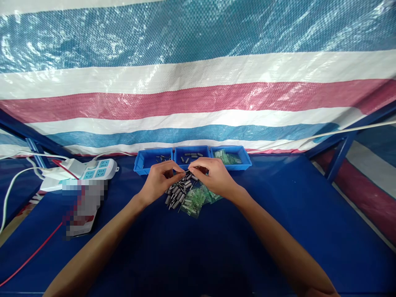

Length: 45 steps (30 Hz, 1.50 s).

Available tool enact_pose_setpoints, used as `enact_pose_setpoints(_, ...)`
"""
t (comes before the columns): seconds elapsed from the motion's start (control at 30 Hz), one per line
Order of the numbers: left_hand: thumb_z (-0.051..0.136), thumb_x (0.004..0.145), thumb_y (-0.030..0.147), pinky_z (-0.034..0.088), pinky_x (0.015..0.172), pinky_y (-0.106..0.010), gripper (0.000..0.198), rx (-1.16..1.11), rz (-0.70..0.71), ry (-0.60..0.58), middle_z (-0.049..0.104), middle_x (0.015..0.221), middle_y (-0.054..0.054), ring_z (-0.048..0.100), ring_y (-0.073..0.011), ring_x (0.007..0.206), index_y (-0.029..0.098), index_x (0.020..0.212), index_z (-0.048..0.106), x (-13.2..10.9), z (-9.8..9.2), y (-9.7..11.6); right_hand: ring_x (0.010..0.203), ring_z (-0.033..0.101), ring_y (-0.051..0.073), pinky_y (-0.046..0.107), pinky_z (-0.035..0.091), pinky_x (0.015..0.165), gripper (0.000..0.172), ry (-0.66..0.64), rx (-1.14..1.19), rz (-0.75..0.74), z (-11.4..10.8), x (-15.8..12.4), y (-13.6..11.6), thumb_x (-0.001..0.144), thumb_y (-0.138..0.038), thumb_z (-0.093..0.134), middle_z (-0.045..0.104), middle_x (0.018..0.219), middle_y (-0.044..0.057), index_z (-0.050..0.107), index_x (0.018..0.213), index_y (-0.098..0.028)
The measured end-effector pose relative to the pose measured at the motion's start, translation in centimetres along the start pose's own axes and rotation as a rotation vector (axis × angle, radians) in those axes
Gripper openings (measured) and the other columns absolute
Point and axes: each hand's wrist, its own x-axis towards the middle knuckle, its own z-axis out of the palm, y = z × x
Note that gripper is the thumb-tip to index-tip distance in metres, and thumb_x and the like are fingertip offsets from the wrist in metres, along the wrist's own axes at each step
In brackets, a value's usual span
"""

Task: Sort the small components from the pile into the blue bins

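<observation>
Over a mixed pile, my left hand (161,180) and my right hand (213,175) meet with fingertips almost touching. Both are pinched closed on what looks like a thin dark rod (187,170), mostly hidden by the fingers. Beneath them lie small grey cylinders (177,193) mixed with thin dark rods. Several small clear green-tinted packets (193,202) spread to the right of the cylinders, partly under my right hand. Just behind stand three blue bins: the left bin (142,161) has a few thin rods, the middle bin (191,150) grey cylinders, the right bin (246,161) green packets.
On the left of the blue table (278,231) sit a white power strip (103,170) with plugs and a phone-like object (82,222), partly blurred out. A red cable (37,251) runs toward the front left. A striped tarp (198,99) hangs behind, with blue frame posts (340,156) at both sides.
</observation>
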Motion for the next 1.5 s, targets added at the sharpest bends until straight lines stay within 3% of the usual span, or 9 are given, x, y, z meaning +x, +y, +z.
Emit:
enact_pose_setpoints(0.67, 0.067, 0.082, 0.029, 0.034, 0.049, -0.023, 0.014, -0.017, -0.008, -0.022, 0.064, 0.076, -0.003, 0.046, -0.0079, 0.055, 0.015, 0.078, 0.068, 0.13, -0.08, 0.11, 0.059, 0.050, 0.010, 0.023, 0.038, 0.057, 0.020, 0.005, 0.100, 0.016, 0.16, -0.05, -0.12, 0.091, -0.019, 0.051, 0.060, 0.069, 0.001, 0.066, 0.080, -0.014)
enact_pose_setpoints(1.2, 0.067, 0.082, 0.031, 0.035, 0.051, -0.025, 0.015, 0.032, -0.015, -0.042, 0.063, 0.075, -0.003, 0.048, -0.0096, 0.058, 0.016, 0.079, 0.070, 0.05, 0.01, -0.02, 0.062, 0.046, 0.012, 0.024, 0.033, 0.058, 0.023, -0.058, -0.193, -0.148, 0.16, -0.19, 0.12, 0.093, -0.016, 0.045, 0.055, 0.069, 0.003, 0.066, 0.084, -0.013)
enact_pose_setpoints(1.5, 0.067, 0.082, 0.031, 0.036, 0.051, -0.024, 0.016, 0.037, -0.014, -0.050, 0.065, 0.075, -0.004, 0.050, -0.0100, 0.059, 0.016, 0.079, 0.070, 0.02, 0.01, 0.07, 0.061, 0.046, 0.011, 0.024, 0.032, 0.058, 0.022, -0.058, -0.216, -0.187, 0.11, -0.23, 0.29, 0.092, -0.015, 0.046, 0.053, 0.067, 0.002, 0.066, 0.082, -0.012)
